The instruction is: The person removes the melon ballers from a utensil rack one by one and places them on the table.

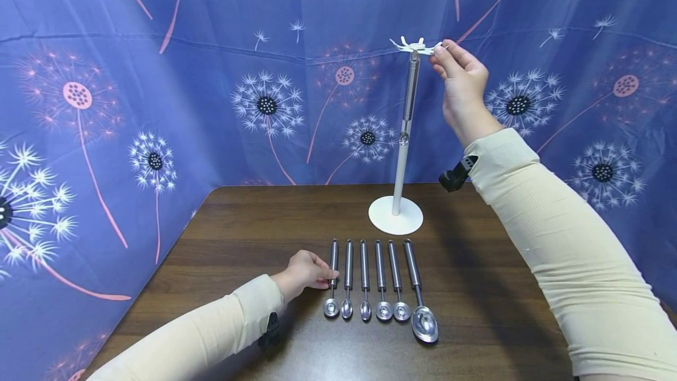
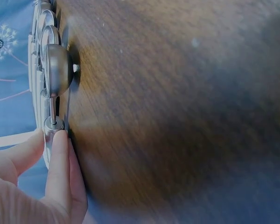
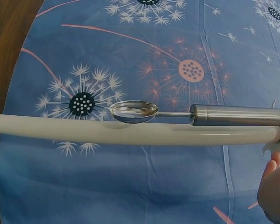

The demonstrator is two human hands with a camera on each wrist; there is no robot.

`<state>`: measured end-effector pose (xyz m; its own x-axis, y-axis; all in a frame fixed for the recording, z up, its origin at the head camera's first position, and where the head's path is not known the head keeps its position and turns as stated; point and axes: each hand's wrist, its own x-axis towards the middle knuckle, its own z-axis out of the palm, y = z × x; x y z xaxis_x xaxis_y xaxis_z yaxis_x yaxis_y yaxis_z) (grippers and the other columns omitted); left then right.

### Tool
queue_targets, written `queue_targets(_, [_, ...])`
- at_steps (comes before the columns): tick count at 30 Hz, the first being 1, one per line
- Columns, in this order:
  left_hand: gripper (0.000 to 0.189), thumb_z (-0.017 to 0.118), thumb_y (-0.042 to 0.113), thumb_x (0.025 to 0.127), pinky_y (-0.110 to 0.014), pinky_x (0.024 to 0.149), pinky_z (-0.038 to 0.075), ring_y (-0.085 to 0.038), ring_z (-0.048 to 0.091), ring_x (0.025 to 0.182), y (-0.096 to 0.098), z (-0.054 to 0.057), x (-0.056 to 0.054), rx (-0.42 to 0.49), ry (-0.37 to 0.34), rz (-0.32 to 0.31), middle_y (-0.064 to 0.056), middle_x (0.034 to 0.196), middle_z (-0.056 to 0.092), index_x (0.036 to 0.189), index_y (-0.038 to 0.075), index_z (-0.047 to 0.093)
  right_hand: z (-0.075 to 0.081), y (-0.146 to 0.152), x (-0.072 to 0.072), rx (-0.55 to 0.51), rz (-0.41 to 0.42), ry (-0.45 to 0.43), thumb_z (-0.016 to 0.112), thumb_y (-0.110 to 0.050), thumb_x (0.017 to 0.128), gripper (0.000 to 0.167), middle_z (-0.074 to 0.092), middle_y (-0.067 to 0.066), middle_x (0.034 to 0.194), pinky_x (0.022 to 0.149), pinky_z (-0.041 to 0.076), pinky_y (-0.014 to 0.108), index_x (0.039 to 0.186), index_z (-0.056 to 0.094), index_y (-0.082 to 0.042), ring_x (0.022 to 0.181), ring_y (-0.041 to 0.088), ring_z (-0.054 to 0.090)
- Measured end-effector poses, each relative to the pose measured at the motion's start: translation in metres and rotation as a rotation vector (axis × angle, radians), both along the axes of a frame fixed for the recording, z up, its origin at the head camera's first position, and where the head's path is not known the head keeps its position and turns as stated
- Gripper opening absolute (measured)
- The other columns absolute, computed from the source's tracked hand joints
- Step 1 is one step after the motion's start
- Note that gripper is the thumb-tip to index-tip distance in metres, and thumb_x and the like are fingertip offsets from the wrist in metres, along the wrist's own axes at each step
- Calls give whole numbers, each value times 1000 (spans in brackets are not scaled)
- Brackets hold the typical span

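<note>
My left hand pinches the handle of the leftmost small round-bowled metal spoon in a row on the table. In the left wrist view, thumb and fingers sit on either side of that handle, just behind the bowl. With its fingertips my right hand holds an arm of the white hook rack on top of a white stand. From the rack a small spoon hangs bowl down along the pole; its bowl is clear in the right wrist view.
Right of the gripped spoon lie several more metal spoons, handles pointing away, ending with a large oval-bowled spoon. The stand's round white base rests behind them on the brown wooden table. Blue dandelion-print cloth hangs behind.
</note>
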<state>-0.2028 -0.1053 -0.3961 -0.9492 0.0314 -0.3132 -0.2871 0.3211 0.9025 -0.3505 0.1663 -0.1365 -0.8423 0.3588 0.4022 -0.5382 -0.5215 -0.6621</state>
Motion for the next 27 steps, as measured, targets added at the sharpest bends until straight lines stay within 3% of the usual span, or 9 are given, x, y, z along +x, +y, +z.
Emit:
queue_targets(8, [16, 76, -3, 79, -30, 65, 64, -13, 64, 62, -2, 3, 3, -1, -2, -34, -10, 75, 64, 85, -11, 63, 0, -1, 0, -12, 0, -5, 74, 4, 82, 31, 68, 8, 81, 75, 58, 20, 111, 66, 8, 69, 15, 67])
queue_targets(14, [17, 76, -1, 80, -30, 65, 64, -15, 65, 62, -5, 4, 2, -35, -12, -60, -9, 75, 63, 84, -10, 63, 0, 0, 1, -3, -5, 2, 73, 4, 82, 22, 69, 7, 80, 74, 58, 19, 104, 68, 5, 69, 15, 67])
queue_targets(27, [14, 77, -3, 78, -30, 65, 64, -14, 65, 58, -13, 16, 9, -136, -3, -79, -10, 75, 65, 80, -9, 65, 0, 1, 3, 36, -19, -8, 70, 5, 85, 30, 69, 3, 78, 81, 56, 22, 114, 64, 9, 69, 12, 66])
